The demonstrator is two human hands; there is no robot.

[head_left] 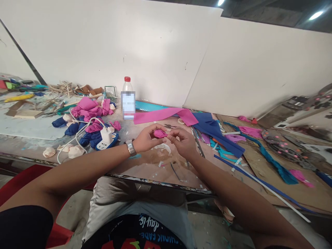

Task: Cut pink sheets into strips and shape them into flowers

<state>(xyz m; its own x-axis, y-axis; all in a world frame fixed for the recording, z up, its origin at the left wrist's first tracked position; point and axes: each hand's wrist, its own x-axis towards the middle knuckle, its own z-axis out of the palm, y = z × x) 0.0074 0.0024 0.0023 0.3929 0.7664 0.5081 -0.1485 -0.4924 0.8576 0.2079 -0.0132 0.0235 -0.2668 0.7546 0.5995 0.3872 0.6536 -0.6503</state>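
Note:
Between my two hands is a small bundle of rolled pink fabric (160, 134), held just above the table. My left hand (147, 139) wears a metal watch at the wrist and curls its fingers round the bundle's wide end. Thumb and forefinger of my right hand (182, 140) pinch its narrow right tip. Behind the hands a long pink strip (160, 115) stretches across the table, its right end lying against dark blue fabric (207, 124). Under the hands, small scraps are scattered on the tabletop (145, 167).
A bottle with a red cap (127, 79) stands by the white wall. At left, a power strip (107, 142) with a white cable sits against pink and blue fabric bundles (88, 110). Teal fabric (277, 164) and a long white stick (275, 193) lie at right.

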